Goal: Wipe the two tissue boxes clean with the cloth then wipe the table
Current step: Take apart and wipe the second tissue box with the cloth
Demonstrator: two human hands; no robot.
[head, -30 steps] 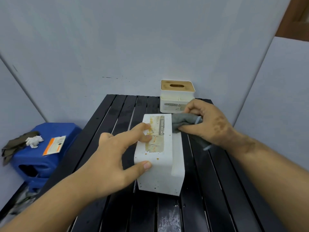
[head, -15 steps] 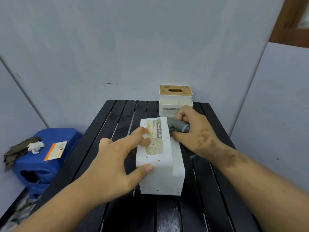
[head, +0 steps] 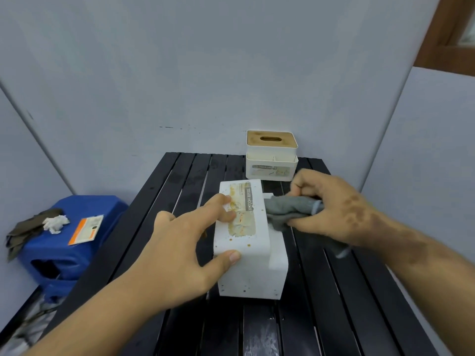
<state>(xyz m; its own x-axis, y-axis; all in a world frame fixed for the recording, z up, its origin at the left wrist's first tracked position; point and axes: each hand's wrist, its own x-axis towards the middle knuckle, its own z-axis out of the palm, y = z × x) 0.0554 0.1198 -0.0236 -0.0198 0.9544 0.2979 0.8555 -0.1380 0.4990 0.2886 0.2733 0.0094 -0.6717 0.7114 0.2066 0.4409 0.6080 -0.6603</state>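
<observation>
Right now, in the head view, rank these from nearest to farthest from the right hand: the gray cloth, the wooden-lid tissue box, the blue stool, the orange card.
1. gray cloth: gripped in the right hand.
2. wooden-lid tissue box: just behind the hand, at the table's back edge.
3. orange card: far left, on the stool.
4. blue stool: far left, beside the table; nearly level with the card.

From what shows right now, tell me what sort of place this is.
Probably a plain corner set up for a cleaning job, not a lived-in room: bare grey wall panels close in a black slatted table, with a blue plastic stool beside it holding scraps.
</observation>
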